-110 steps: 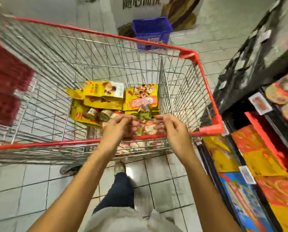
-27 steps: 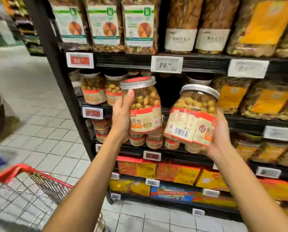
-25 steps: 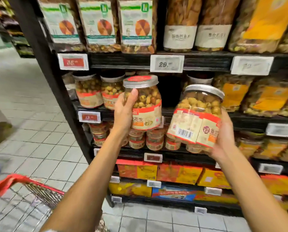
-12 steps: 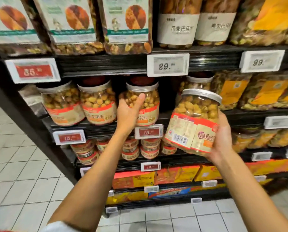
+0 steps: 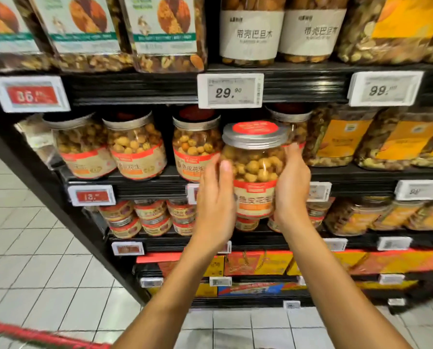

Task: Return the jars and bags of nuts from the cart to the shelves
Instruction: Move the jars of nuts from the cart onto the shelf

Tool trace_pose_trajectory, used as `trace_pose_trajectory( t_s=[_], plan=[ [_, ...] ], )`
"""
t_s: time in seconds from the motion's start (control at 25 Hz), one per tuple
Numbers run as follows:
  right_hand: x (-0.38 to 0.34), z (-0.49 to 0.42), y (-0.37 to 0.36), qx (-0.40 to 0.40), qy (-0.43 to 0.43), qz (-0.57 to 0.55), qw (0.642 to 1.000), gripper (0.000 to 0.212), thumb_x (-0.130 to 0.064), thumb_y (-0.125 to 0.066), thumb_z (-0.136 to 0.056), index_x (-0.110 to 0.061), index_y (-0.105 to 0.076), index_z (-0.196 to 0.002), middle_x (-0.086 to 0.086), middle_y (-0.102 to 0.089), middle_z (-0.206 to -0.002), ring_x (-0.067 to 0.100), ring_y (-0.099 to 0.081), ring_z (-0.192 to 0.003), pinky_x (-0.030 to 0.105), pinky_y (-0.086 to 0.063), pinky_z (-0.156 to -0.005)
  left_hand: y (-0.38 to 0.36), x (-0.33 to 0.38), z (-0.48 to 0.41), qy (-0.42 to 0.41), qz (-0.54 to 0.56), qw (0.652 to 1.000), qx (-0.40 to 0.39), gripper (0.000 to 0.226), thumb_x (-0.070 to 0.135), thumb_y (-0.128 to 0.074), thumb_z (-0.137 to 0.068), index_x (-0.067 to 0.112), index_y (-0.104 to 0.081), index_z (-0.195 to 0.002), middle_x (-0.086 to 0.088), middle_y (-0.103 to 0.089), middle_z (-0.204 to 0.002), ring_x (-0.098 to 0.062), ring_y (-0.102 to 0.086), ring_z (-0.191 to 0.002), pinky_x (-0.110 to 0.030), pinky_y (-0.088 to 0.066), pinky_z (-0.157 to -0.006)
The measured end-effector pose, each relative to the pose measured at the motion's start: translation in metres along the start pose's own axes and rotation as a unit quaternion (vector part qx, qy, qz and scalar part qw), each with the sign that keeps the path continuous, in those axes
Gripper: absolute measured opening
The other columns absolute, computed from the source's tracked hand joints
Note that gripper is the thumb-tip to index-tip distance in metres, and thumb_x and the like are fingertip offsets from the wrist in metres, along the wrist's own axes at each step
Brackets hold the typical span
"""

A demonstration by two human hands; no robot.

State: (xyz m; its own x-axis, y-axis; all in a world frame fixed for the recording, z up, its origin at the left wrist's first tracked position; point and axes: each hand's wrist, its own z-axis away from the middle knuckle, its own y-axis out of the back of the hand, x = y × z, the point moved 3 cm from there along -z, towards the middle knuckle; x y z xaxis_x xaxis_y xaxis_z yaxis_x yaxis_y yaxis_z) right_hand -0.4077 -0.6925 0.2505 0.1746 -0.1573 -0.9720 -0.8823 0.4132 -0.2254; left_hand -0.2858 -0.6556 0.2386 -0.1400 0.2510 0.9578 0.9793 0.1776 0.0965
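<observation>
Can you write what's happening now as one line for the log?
step: shelving jar | right hand: holds jar | left hand: touches jar's side | jar: upright, lid on, at shelf front

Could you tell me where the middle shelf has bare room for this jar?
A narrow dark gap lies between the second jar and third jar. Behind the held jar may be free, though hidden. Orange bags crowd the right.

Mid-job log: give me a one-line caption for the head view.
Right hand holds a peanut jar, left hand steadying it, before the middle shelf, right of three matching jars.
</observation>
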Motion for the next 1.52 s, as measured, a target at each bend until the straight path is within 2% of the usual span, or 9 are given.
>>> trace_pose_trajectory(
  t_s=[0.16,0.32,0.48,0.64,0.92,1.12,1.28,1.4,1.52],
  plan=[
    [-0.003,-0.003,-0.012,-0.047,0.047,0.002,0.998,0.04,-0.048,-0.03,-0.085,-0.026,-0.063,-0.092,0.003,-0.068,-0.106,0.018,-0.06,-0.106,0.039,-0.045,-0.099,-0.017,0.005,-0.019,-0.043,0.011,0.989,0.143,0.065,0.053,-0.02,-0.094,0.005,-0.034,-0.136,-0.005,-0.045,-0.136,-0.013,-0.04,-0.128,-0.024,-0.031,-0.107],
    [0.007,-0.014,-0.003,-0.043,0.051,-0.048,0.997,0.025,-0.04,-0.037,-0.083,-0.027,-0.055,-0.095,0.005,-0.059,-0.111,0.024,-0.054,-0.114,0.048,-0.04,-0.104,-0.024,0.011,-0.043,-0.092,0.001,0.978,0.187,0.052,0.05,-0.027,-0.09,0.009,-0.042,-0.118,0.019,-0.047,-0.095,0.017,-0.046,-0.087,-0.014,-0.035,-0.078],
    [0.021,-0.02,0.001,-0.1,0.068,-0.011,0.993,0.04,-0.039,-0.035,-0.088,-0.023,-0.057,-0.117,-0.006,-0.058,-0.12,0.008,-0.051,-0.118,0.031,-0.04,-0.105,-0.028,-0.002,-0.051,-0.077,-0.008,0.973,0.219,0.041,0.038,-0.026,-0.094,0.004,-0.043,-0.112,0.008,-0.047,-0.089,-0.006,-0.047,-0.084,-0.024,-0.035,-0.077],
    [0.03,-0.028,-0.008,-0.155,0.041,0.094,0.983,0.039,-0.04,-0.031,-0.1,-0.023,-0.051,-0.129,0.005,-0.044,-0.138,0.011,-0.044,-0.124,0.039,-0.033,-0.112,-0.017,-0.01,-0.061,-0.047,-0.065,0.982,0.174,0.035,0.026,-0.027,-0.102,-0.003,-0.044,-0.11,-0.006,-0.047,-0.096,-0.028,-0.048,-0.095,-0.038,-0.037,-0.086],
    [0.047,-0.005,0.034,-0.163,0.159,0.147,0.963,0.035,-0.038,-0.035,-0.094,-0.022,-0.061,-0.113,-0.002,-0.059,-0.116,0.008,-0.057,-0.112,0.036,-0.047,-0.097,0.014,-0.039,-0.018,-0.083,-0.117,0.978,0.151,0.041,0.037,-0.03,-0.096,0.021,-0.054,-0.126,0.01,-0.053,-0.124,0.0,-0.046,-0.119,-0.018,-0.036,-0.103],
    [0.048,-0.007,0.026,-0.206,0.143,0.214,0.944,0.033,-0.023,-0.04,-0.099,-0.013,-0.06,-0.123,-0.004,-0.052,-0.132,-0.011,-0.042,-0.116,0.0,-0.028,-0.098,-0.003,-0.041,-0.019,-0.067,-0.115,0.985,0.109,0.043,0.029,-0.036,-0.097,0.01,-0.051,-0.132,0.005,-0.05,-0.133,0.001,-0.042,-0.123,-0.004,-0.029,-0.101],
    [0.043,-0.015,0.015,-0.235,0.121,0.254,0.931,0.036,-0.026,-0.039,-0.1,-0.013,-0.055,-0.129,-0.003,-0.047,-0.139,-0.005,-0.036,-0.121,-0.009,-0.019,-0.091,-0.003,-0.043,-0.032,-0.036,-0.136,0.986,0.084,0.04,0.024,-0.04,-0.1,0.009,-0.045,-0.137,-0.003,-0.045,-0.141,-0.003,-0.038,-0.126,0.006,-0.023,-0.093],
    [0.037,-0.021,0.009,-0.224,0.134,0.265,0.928,0.036,-0.023,-0.04,-0.099,-0.008,-0.056,-0.128,0.003,-0.05,-0.139,0.0,-0.038,-0.123,-0.007,-0.021,-0.094,-0.007,-0.041,-0.035,-0.031,-0.161,0.984,0.067,0.045,0.027,-0.042,-0.099,0.007,-0.041,-0.139,-0.007,-0.045,-0.138,-0.013,-0.041,-0.129,-0.014,-0.032,-0.104],
    [0.035,-0.027,0.003,-0.239,0.119,0.282,0.921,0.04,-0.028,-0.039,-0.099,-0.009,-0.051,-0.133,0.004,-0.045,-0.144,0.008,-0.035,-0.134,0.017,-0.023,-0.112,-0.008,-0.04,-0.036,-0.03,-0.183,0.981,0.055,0.045,0.026,-0.042,-0.099,0.008,-0.04,-0.14,-0.008,-0.043,-0.138,-0.016,-0.039,-0.13,-0.018,-0.029,-0.104]
  ],
)
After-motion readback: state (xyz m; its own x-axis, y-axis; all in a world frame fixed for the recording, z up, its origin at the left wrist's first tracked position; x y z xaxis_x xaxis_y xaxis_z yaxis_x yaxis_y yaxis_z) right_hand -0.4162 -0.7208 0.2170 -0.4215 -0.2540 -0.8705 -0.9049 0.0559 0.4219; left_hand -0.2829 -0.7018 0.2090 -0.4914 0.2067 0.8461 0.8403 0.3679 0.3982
